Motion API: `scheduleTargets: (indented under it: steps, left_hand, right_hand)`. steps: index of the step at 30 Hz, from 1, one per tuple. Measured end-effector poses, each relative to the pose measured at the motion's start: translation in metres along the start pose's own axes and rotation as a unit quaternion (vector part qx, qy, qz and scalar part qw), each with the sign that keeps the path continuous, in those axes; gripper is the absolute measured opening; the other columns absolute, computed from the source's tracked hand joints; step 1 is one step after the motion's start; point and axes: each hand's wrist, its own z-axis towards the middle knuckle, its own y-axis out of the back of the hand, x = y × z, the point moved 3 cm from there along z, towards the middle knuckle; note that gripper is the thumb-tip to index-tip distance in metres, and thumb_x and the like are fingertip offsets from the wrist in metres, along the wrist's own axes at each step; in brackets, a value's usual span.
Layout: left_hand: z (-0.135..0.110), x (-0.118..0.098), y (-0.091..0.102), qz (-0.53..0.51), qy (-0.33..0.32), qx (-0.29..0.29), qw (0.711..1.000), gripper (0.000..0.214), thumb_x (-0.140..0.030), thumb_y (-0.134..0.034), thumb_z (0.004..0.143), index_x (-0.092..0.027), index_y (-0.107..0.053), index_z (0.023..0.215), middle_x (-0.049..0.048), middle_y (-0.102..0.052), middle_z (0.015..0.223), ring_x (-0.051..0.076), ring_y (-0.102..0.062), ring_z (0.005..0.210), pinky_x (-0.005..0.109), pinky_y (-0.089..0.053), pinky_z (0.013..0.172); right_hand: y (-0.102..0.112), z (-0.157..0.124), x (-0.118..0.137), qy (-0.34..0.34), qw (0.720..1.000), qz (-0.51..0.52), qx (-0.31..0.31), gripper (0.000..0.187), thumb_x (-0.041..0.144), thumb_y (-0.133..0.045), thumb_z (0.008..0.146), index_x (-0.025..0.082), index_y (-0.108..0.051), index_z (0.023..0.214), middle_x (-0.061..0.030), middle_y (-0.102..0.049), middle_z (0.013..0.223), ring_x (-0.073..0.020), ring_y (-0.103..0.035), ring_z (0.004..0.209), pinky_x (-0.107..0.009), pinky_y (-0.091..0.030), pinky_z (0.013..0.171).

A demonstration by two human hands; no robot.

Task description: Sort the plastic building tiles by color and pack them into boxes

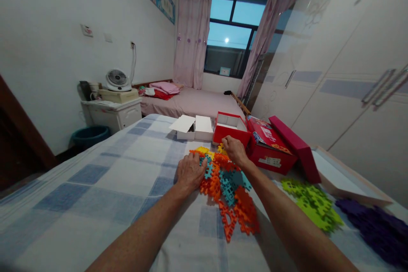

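A mixed heap of flat, notched plastic building pieces lies in front of me, with orange pieces, teal pieces and yellow pieces. My left hand lies palm down on the heap's left side, its fingers outstretched against a teal piece. At the far edge of the heap, my right hand has its fingers closed on a yellow building piece, partly hidden by the hand. Off to the right are separate piles of lime green pieces and dark purple pieces.
Behind the heap stand white boxes, an open red box and a closed red carton. A dark red lid leans beside a shallow pale tray. Everything rests on a checked cloth.
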Motion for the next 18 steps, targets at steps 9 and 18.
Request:
scheduleTargets:
  steps: [9, 18]
  left_hand:
    - [0.005, 0.009, 0.009, 0.027, 0.018, -0.021, 0.999, 0.031, -0.033, -0.04, 0.09, -0.018, -0.066, 0.081, 0.0108, -0.063, 0.095, 0.023, -0.058, 0.091, 0.033, -0.043, 0.076]
    - [0.012, 0.016, 0.007, -0.021, 0.071, -0.027, 0.997, 0.025, -0.027, -0.043, 0.087, -0.018, -0.064, 0.077, 0.0067, -0.062, 0.092, 0.019, -0.056, 0.09, 0.029, -0.041, 0.077]
  right_hand:
    - [-0.026, 0.011, 0.033, 0.045, 0.987, 0.041, 0.151, 0.038, 0.032, -0.065, 0.073, 0.019, -0.065, 0.109, -0.0089, -0.063, 0.117, -0.0238, -0.058, 0.104, -0.03, -0.043, 0.082]
    - [-0.024, 0.009, 0.014, 0.049, 0.984, 0.069, 0.157, 0.034, 0.04, -0.07, 0.069, 0.015, -0.066, 0.092, -0.0073, -0.066, 0.094, -0.0194, -0.058, 0.082, -0.025, -0.041, 0.068]
